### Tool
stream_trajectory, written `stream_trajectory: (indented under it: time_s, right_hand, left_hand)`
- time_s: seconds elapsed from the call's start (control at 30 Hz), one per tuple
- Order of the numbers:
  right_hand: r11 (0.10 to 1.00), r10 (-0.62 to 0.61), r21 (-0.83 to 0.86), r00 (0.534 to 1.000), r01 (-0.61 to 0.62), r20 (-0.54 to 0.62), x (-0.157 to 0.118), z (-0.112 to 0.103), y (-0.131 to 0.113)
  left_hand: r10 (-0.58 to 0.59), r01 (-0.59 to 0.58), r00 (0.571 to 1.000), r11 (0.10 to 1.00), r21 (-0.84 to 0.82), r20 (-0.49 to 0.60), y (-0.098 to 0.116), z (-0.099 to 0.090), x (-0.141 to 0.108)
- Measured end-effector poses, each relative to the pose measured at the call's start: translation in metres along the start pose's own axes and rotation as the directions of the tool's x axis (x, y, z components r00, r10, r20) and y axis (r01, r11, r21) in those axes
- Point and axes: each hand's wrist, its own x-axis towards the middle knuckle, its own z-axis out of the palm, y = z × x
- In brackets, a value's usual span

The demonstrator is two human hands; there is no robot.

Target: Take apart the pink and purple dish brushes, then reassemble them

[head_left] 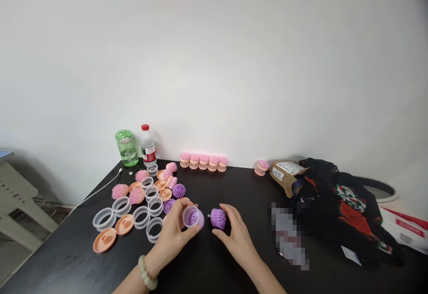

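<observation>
My left hand [177, 229], with a pale green bead bracelet at the wrist, grips a purple round cap with a translucent ring [193, 218] between thumb and fingers. To its right, my right hand [234, 231] holds a purple bristle head [218, 219] between thumb and fingers, its small stem pointing left toward the cap. The two parts are apart. Near my left hand lie another purple bristle head [179, 190] and a purple disc [169, 206].
Translucent rings [141, 217], orange discs [104, 240] and pink bristle heads [119, 191] spread over the left. Pink brushes [203, 162] line the wall; another [261, 167] stands apart. Bottles [148, 146], a cardboard box [286, 176] and a black bag [334, 214] flank them.
</observation>
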Motion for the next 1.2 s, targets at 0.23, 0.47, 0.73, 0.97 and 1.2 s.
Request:
stream_trajectory:
  time_s: [0.23, 0.47, 0.73, 0.97, 1.2]
  right_hand:
    - [0.927, -0.329, 0.202, 0.944, 0.317, 0.025, -0.014, -0.002, -0.021]
    - [0.947, -0.254, 0.220, 0.964, 0.232, 0.075, -0.013, -0.003, -0.025]
    - [0.914, -0.377, 0.182, 0.925, 0.363, 0.048, -0.017, -0.003, -0.028]
    - [0.928, -0.265, 0.216, 0.945, 0.304, -0.192, -0.008, -0.013, -0.016]
    - [0.939, 0.189, 0.308, 0.979, -0.155, -0.081, 0.021, -0.025, 0.031]
  left_hand:
    - [-0.091, 0.117, 0.988, 0.968, -0.222, 0.124, 0.003, 0.012, -0.001]
    - [-0.008, 0.005, 0.983, 1.000, 0.014, 0.184, 0.001, 0.009, -0.004]
    - [-0.112, 0.092, 0.980, 0.988, 0.125, 0.164, 0.002, 0.010, -0.002]
    - [-0.076, 0.080, 0.997, 0.981, 0.175, -0.026, 0.017, -0.008, 0.006]
    - [0.107, -0.294, 0.948, 0.653, 0.698, 0.299, 0.027, -0.007, -0.003]
